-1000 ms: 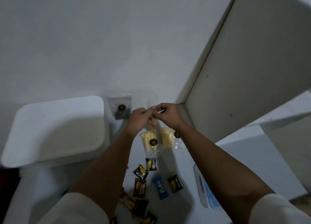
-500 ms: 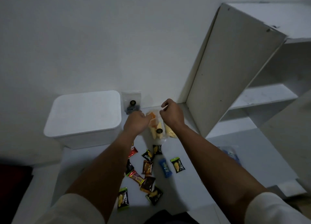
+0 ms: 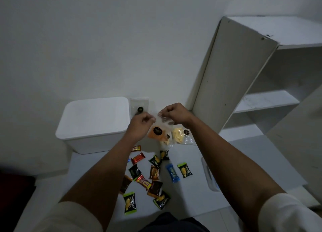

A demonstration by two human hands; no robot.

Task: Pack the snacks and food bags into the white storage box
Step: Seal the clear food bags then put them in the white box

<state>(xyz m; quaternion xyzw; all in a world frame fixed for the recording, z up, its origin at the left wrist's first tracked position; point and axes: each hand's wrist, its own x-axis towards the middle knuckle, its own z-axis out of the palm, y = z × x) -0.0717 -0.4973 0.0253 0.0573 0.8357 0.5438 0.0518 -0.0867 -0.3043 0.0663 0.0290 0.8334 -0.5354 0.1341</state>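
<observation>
Barely started, judging from the layout. White storage box (image 3: pixel 94 125) lidded, just beyond and outboard of left hand (image 3: pixel 141 125); nothing visibly packed, inside hidden. Both hands raised over the white worktop (image 3: pixel 191 193), pinching the top edge of a clear food bag (image 3: pixel 161 118) between them. Left hand fingers curled, pinching the bag's left corner; right hand (image 3: pixel 176 113) fingers curled on its right corner. Orange snack bag (image 3: pixel 156 133) with dark round sticker hanging just below left hand. Yellow snack bags (image 3: pixel 177 135) just below right hand, whether held or resting on worktop not clear. Another clear bag (image 3: pixel 139 106) with dark sticker upright against wall, just beyond left hand, beside the box. Small wrapped snacks (image 3: pixel 155 172) scattered loose on worktop, nearer the body than both hands, between the forearms, all unpacked. Left to do: open box, load bags, load all small packets.

Versus half a second ago: hands higher and spread wider apart, bag top stretched out between them; before, fists close together over the bags. Orange bag more exposed. View tilted slightly, more shelf unit (image 3: pixel 261 101) visible off right hand side.
</observation>
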